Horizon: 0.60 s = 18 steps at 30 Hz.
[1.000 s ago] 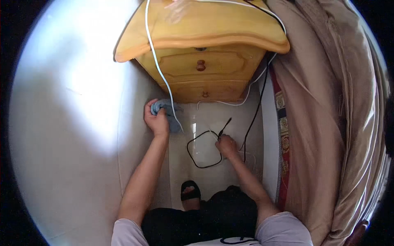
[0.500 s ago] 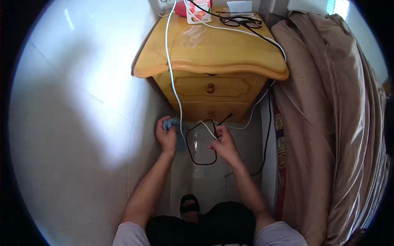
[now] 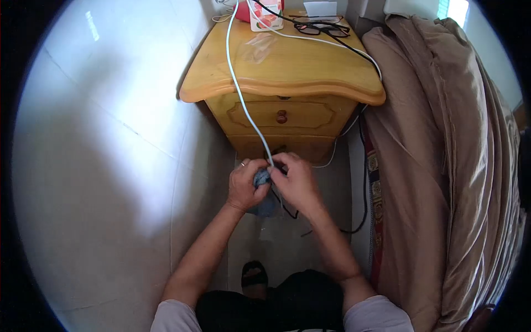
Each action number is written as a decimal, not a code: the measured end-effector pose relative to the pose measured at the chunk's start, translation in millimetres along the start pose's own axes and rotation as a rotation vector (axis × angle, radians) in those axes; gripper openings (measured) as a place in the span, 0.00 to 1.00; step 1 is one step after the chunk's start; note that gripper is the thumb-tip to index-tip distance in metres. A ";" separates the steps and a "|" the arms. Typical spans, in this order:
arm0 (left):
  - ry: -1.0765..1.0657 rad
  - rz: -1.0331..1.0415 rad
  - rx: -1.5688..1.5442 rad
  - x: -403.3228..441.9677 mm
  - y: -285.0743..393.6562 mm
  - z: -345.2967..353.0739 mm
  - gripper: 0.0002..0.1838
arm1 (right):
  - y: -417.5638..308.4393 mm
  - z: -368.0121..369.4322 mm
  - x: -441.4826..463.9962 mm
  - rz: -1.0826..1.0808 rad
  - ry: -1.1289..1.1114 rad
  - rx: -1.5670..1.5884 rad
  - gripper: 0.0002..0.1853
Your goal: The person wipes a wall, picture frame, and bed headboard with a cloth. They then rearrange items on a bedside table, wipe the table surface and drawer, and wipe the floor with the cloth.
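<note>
In front of the nightstand (image 3: 298,63), the left hand (image 3: 242,185) clutches the cloth (image 3: 261,177). There too, the right hand's (image 3: 299,180) grip pinches the white cord (image 3: 248,115), which runs down past the nightstand's front.

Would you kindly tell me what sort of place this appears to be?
Probably a bedroom: there is a small wooden cabinet resembling a nightstand, eyeglasses lie on top of it, and brown fabric that looks like bedding hangs in folds at the picture's right.

Left hand (image 3: 243,185) curled; right hand (image 3: 300,181) pinched; forearms (image 3: 206,254) angled inward
</note>
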<state>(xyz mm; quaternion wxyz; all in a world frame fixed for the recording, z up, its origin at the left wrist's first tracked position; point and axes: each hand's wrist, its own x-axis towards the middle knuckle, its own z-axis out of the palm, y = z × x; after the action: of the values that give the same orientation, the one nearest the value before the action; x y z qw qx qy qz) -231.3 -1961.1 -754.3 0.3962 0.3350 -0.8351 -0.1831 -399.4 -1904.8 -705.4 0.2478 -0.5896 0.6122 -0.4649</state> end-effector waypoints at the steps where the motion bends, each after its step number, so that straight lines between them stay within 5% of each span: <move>1: 0.098 -0.069 -0.092 6.7 9.2 -0.2 0.19 | -7.1 -13.3 0.4 -0.048 0.062 -0.045 0.11; 5: 0.503 -0.145 -0.341 54.1 43.6 -19.1 0.18 | -64.3 -84.7 -5.8 0.012 0.162 -0.020 0.08; 11: 0.488 0.018 0.014 136.9 87.4 -76.2 0.18 | -130.8 -156.8 -13.8 -0.233 0.723 -0.287 0.07; 13: 0.474 0.098 0.306 156.5 104.6 -82.1 0.18 | -149.4 -175.9 -3.9 -0.262 0.770 -0.305 0.08; 18: 0.602 0.101 0.383 176.7 92.0 -67.5 0.19 | -216.2 -211.2 37.9 -0.170 0.962 -0.676 0.11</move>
<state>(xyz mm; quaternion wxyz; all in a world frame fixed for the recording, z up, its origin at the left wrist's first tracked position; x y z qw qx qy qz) -298.1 -2023.1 -564.7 0.5629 0.4005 -0.7156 0.1034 -479.9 -1854.7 -415.9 -0.2969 -0.4058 0.7206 -0.4775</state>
